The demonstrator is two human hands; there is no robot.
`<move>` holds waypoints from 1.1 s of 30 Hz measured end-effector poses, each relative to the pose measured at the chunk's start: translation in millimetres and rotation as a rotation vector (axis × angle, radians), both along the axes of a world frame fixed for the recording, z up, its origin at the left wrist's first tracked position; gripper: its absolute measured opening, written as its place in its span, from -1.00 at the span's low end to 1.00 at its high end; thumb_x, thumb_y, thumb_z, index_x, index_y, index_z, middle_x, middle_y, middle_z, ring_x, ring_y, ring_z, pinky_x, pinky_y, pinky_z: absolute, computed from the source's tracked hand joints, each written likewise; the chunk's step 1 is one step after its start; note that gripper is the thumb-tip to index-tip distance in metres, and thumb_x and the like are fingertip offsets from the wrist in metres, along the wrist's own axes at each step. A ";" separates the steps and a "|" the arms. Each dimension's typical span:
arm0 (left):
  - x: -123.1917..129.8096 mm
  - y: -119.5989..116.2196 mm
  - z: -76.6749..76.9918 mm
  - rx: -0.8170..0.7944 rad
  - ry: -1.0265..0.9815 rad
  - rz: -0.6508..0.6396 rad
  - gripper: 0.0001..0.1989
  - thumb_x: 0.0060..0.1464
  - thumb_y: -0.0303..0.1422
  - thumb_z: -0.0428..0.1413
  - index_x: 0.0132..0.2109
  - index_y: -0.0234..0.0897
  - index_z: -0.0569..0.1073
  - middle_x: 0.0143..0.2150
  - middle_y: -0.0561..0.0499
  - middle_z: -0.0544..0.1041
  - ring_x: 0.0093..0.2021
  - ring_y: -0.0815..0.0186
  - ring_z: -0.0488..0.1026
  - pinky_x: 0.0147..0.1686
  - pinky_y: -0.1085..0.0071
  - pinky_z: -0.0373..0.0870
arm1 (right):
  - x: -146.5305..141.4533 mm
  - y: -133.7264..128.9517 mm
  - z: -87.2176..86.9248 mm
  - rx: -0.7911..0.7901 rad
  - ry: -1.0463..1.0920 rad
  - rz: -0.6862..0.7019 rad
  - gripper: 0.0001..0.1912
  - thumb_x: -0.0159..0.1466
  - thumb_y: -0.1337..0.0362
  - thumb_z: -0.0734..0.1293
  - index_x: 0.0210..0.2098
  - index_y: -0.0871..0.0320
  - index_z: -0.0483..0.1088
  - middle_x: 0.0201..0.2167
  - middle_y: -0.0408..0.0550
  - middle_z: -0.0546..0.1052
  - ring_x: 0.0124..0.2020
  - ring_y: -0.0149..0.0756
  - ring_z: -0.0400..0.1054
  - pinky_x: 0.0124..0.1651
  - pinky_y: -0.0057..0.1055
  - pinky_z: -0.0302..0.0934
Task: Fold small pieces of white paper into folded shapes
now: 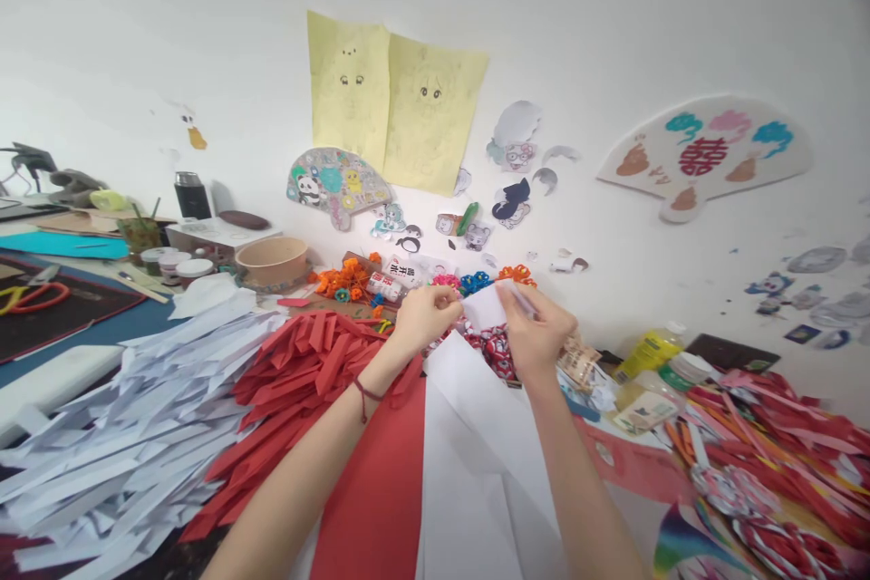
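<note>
Between both hands, in the middle of the view, a small folded piece of white paper (484, 309) is held up. My right hand (540, 326) pinches it, thumb in front. My left hand (430, 315) is closed at the paper's left edge, its fingertips pressed together there. Below the hands lie large white sheets (468, 453) beside a red sheet (373, 489). A pile of folded red paper strips (305, 372) is left of my left forearm, with a heap of folded white strips (156, 417) farther left.
Behind the hands stand orange paper flowers (350, 279) and a tan bowl (272, 261). Scissors (33, 297) lie at far left. Bottles, one of yellow liquid (649, 352), stand at right near red and pink strips (781, 435). Yellow drawings (435, 109) hang on the wall.
</note>
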State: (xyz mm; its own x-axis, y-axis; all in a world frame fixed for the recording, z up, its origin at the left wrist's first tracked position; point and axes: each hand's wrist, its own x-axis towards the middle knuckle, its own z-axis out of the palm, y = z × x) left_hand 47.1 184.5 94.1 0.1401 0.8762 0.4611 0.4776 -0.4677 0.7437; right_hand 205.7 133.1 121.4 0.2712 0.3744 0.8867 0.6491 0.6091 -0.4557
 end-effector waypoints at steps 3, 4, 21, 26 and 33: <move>-9.4 4.0 0.1 -0.002 0.038 0.060 -0.85 -0.04 -0.35 0.06 -0.47 -0.27 0.48 -0.56 0.06 0.47 -0.50 0.34 0.36 -0.45 0.48 0.18 | 9.1 -4.1 9.7 0.073 0.188 -0.051 -0.71 0.15 0.10 0.41 -0.39 0.25 0.53 -0.53 -0.09 0.48 -0.49 -0.31 0.33 -0.43 -0.42 0.21; -12.2 3.7 2.2 -0.009 0.038 0.049 -0.83 0.00 -0.35 0.05 -0.45 -0.27 0.49 -0.56 0.06 0.48 -0.50 0.35 0.37 -0.45 0.48 0.19 | 12.2 -4.5 12.6 0.098 0.224 -0.065 -0.69 0.14 0.09 0.42 -0.40 0.26 0.53 -0.55 -0.10 0.46 -0.50 -0.33 0.31 -0.44 -0.43 0.19; -19.9 -10.0 23.0 0.181 -0.113 -0.154 -0.84 0.14 -0.32 0.04 -0.30 -0.30 0.45 -0.45 0.06 0.47 -0.43 0.39 0.36 -0.40 0.50 0.22 | 17.0 26.3 -8.2 -0.319 0.170 0.383 -0.70 0.14 0.09 0.40 -0.31 0.23 0.51 -0.39 -0.06 0.56 -0.35 -0.23 0.43 -0.28 -0.36 0.31; -19.9 -11.7 22.5 0.254 0.092 -0.075 -0.88 0.16 -0.36 0.02 -0.26 -0.24 0.45 -0.36 0.06 0.53 -0.36 0.35 0.41 -0.36 0.49 0.20 | 26.9 25.5 -5.4 -0.362 -0.240 0.174 -0.79 0.19 0.17 0.35 -0.30 0.15 0.55 -0.32 -0.05 0.60 -0.39 -0.26 0.42 -0.28 -0.34 0.28; -6.9 -24.2 21.8 0.334 0.351 -0.011 -0.86 0.20 -0.36 -0.01 -0.25 -0.19 0.45 -0.33 0.04 0.56 -0.34 0.29 0.45 -0.41 0.45 0.12 | 21.7 22.1 -5.6 -0.385 -0.419 0.289 -0.84 0.21 0.27 0.29 -0.37 0.13 0.54 -0.40 -0.11 0.59 -0.39 -0.28 0.44 -0.25 -0.38 0.26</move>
State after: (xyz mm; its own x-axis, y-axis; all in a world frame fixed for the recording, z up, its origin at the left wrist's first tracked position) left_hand 40.3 160.3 115.9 0.3464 0.6860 0.6399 0.6663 -0.6600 0.3469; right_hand 227.4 155.2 115.8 -0.2295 0.6933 0.6831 0.6536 0.6298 -0.4197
